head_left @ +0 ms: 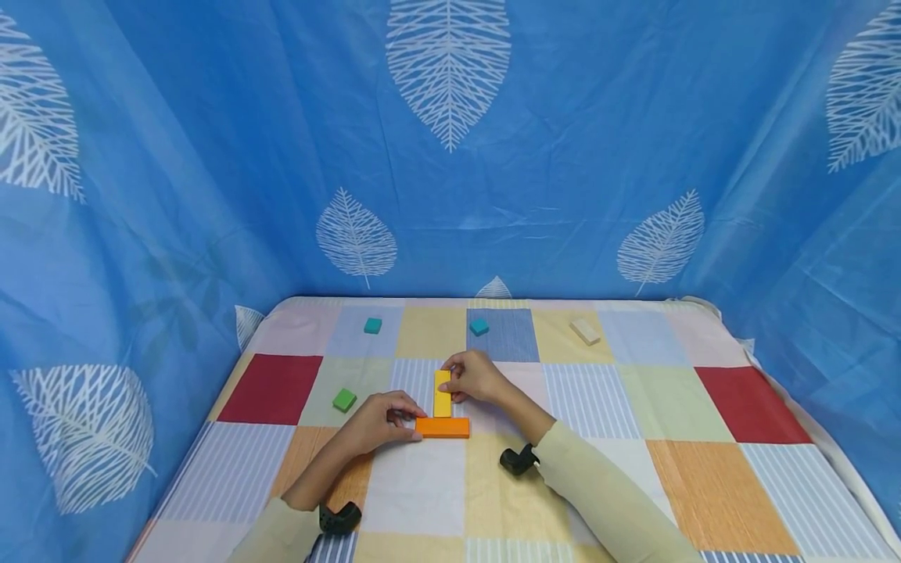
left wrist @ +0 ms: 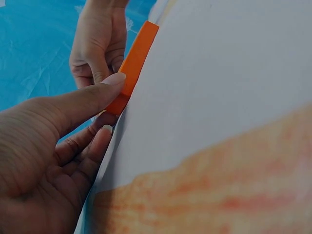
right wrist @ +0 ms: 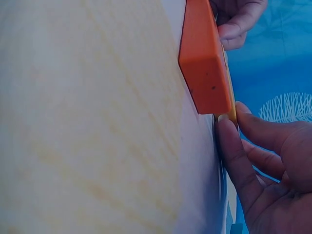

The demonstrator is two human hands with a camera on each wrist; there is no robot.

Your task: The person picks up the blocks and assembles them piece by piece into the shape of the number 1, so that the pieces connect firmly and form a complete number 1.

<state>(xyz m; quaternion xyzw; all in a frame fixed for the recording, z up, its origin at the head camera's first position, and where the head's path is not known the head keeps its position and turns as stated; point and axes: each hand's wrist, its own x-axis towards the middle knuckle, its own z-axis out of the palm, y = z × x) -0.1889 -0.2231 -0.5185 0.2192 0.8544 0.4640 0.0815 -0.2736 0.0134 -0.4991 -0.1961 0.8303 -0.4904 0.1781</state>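
An orange block [head_left: 442, 427] lies flat on the patchwork cloth [head_left: 619, 407]. A yellow block [head_left: 442, 393] lies end-on against its far side, so the two form a T. My left hand [head_left: 383, 422] pinches the orange block's left end; in the left wrist view the thumb [left wrist: 97, 95] lies on the orange block [left wrist: 134, 63] with a finger below it. My right hand [head_left: 475, 377] grips the yellow block from the right. In the right wrist view its fingers [right wrist: 243, 156] touch the thin yellow block [right wrist: 233, 113] behind the orange block [right wrist: 204, 63].
Two teal cubes [head_left: 372, 325] [head_left: 479, 327] and a beige block [head_left: 585, 331] lie near the far edge. A green cube [head_left: 344, 399] sits left of my hands. Blue leaf-print curtains [head_left: 450, 156] close in the table on three sides.
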